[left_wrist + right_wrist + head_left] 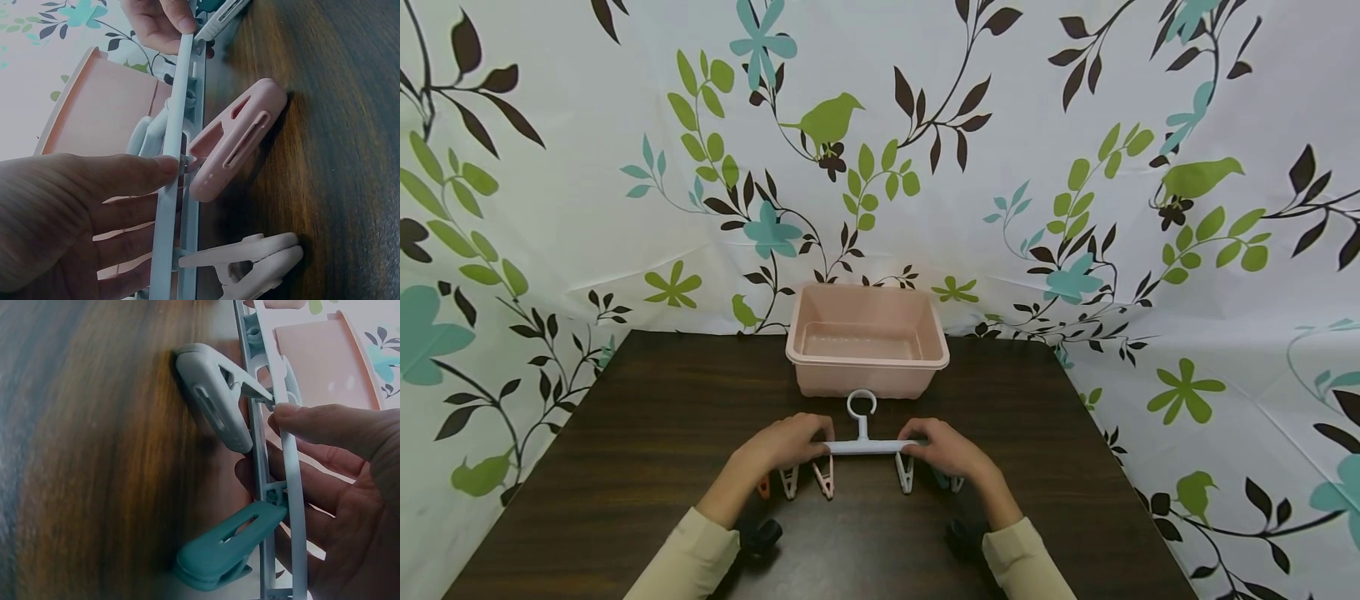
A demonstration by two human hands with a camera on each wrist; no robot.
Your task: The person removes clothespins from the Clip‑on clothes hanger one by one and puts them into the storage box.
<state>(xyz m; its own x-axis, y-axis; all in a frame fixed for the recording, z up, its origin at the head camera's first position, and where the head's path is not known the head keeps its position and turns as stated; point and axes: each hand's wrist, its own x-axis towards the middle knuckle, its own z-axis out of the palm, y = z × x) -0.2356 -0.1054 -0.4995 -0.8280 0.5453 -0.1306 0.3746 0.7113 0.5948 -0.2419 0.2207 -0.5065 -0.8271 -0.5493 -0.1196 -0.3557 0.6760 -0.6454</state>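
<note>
A pale plastic clip hanger (867, 447) with a round hook (862, 403) lies across the middle, its bar held at both ends. My left hand (788, 440) grips the left part, thumb on the near edge and fingers behind. On the other side my right hand (951, 451) pinches the bar the same way. Several clips hang toward me: a pink clip (240, 137) and a white clip (250, 256) near the left hand, an orange clip (763, 486) farther left. By the right hand are a light grey clip (212, 394) and a teal clip (228, 547).
Just behind the hook stands a pink plastic basin (868, 379) on the dark wooden table (647, 467). A white cloth printed with leaves and birds (880, 242) surrounds the table's back and sides. Dark devices (762, 537) show under the wrists.
</note>
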